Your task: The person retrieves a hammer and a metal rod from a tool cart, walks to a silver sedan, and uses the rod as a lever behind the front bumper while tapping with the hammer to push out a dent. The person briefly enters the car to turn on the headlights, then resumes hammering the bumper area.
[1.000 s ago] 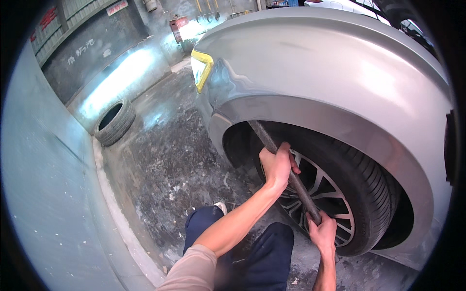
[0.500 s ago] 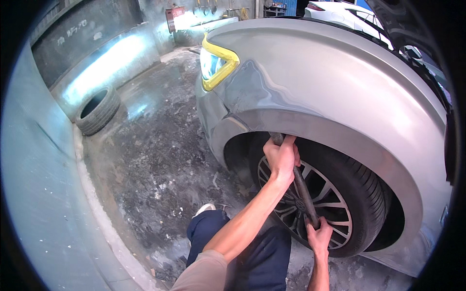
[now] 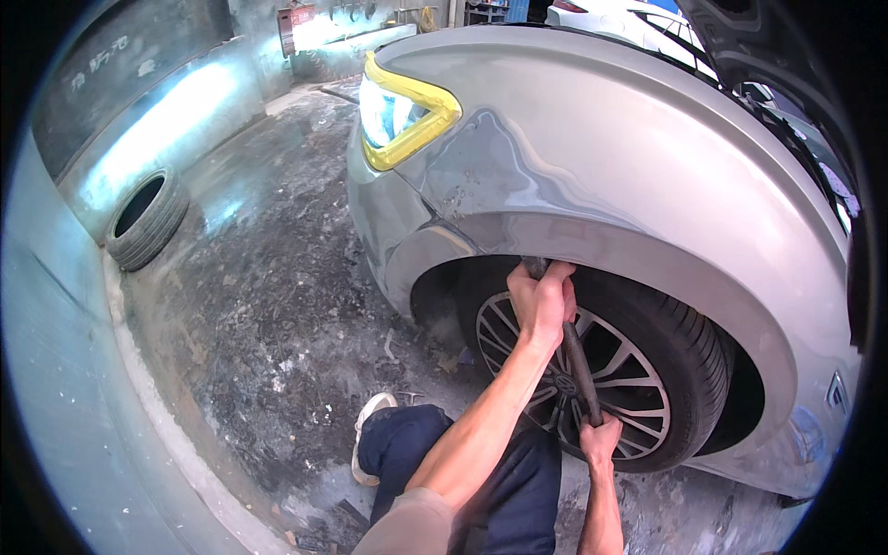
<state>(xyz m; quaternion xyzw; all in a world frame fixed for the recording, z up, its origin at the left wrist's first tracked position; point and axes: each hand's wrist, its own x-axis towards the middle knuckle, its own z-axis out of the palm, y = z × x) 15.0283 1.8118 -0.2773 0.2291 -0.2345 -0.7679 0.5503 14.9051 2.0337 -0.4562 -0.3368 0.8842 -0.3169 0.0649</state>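
My left hand (image 3: 541,301) is wrapped round a dark metal bar (image 3: 577,356) just under the wheel-arch lip of a silver car (image 3: 638,157). Lower down, my right hand (image 3: 601,435) grips the same bar near its bottom end. The bar crosses in front of the alloy wheel (image 3: 624,379), and its upper end is hidden under the fender. Yellow tape (image 3: 425,134) edges the headlight (image 3: 379,111). Behind it, the fender has an uneven, patchy area (image 3: 481,162).
A loose tire (image 3: 162,231) leans by the grey wall (image 3: 65,314) at left. My bent legs (image 3: 398,444) are over the stained floor (image 3: 250,342). A white car (image 3: 610,18) stands behind, and the silver car's hood (image 3: 758,42) is raised.
Both hands and the bar stand more upright, and my left hand is closer under the arch lip. The view has shifted, showing more of the headlight and its tape.
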